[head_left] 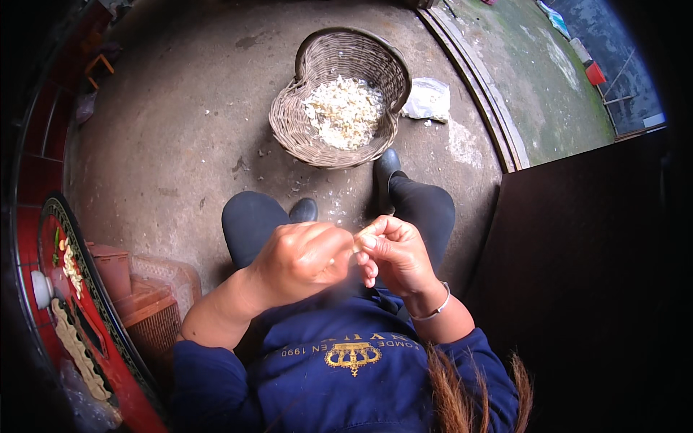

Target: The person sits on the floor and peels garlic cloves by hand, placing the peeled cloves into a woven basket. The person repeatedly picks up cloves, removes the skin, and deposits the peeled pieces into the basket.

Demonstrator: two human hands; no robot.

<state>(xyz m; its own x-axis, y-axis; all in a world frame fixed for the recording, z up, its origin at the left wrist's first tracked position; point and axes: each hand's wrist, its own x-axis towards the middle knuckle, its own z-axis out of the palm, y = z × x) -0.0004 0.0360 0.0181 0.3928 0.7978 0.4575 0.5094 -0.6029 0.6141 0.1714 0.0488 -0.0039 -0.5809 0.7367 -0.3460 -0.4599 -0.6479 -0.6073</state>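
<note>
In front of my lap, my left hand (309, 254) is curled, back up, with its fingertips meeting those of my right hand. My right hand (398, 251) pinches a small pale piece (357, 247) between thumb and forefinger, its other fingers curled loosely below. The left fingertips also close on this piece; most of it is hidden, and its kind cannot be told. Another tiny pale tip shows at the left hand's lower fingers. Beyond my knees, a brown wicker basket (287, 116) rests on the floor, holding a heap of whitish-yellow peels or flakes (346, 112).
A white plastic bag (427, 99) lies right of the basket. At left, a red tabletop (116, 379) carries a white bowl (41, 289), pale cloves or pieces (71, 269) and green peppers (56, 245). Beside it stands a reddish-brown bin (110, 270). A dark panel (574, 270) rises at right.
</note>
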